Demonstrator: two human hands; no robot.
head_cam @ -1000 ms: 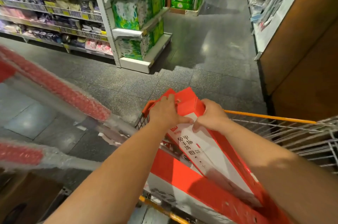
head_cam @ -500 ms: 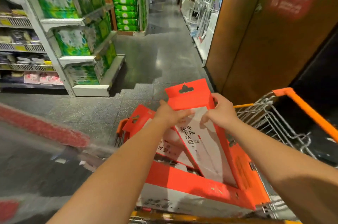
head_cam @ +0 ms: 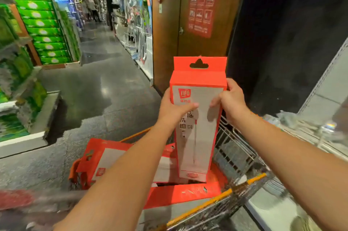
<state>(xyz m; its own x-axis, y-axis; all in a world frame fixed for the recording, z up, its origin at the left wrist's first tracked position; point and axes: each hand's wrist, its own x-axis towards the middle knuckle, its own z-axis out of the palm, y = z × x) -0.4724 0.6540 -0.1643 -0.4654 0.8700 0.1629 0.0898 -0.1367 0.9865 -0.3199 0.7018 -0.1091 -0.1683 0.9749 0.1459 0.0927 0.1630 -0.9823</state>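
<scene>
Lifted since half a second ago, the tall red-and-white box (head_cam: 195, 117) now stands nearly upright above the wire cart (head_cam: 233, 151), its hang tab at the far top. The left hand (head_cam: 172, 107) grips its left edge, thumb curled across the front. The right hand (head_cam: 228, 99) grips the right edge, thumb on the front too. Its lower end seems to sit among other red boxes (head_cam: 113, 163) lying in the cart, though blur hides the contact.
</scene>
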